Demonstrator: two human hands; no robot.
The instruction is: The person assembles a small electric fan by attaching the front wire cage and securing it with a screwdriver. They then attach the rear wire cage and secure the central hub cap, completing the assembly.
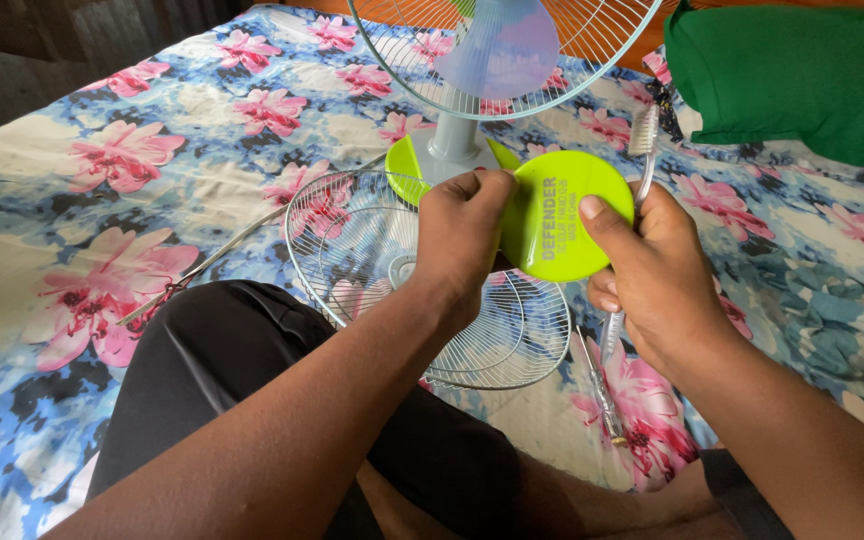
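Over floral bedsheet: left hand and right hand both grip green disc; toothbrush in right; wire grille beneath.

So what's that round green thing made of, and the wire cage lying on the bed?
The round green disc in both hands looks like plastic: smooth, evenly lime-coloured, with a soft shine and moulded shape. The wire cage looks like metal: thin, stiff, pale wires in rings and spokes, probably painted or coated. The brush in the right hand seems clear plastic, see-through along its handle.
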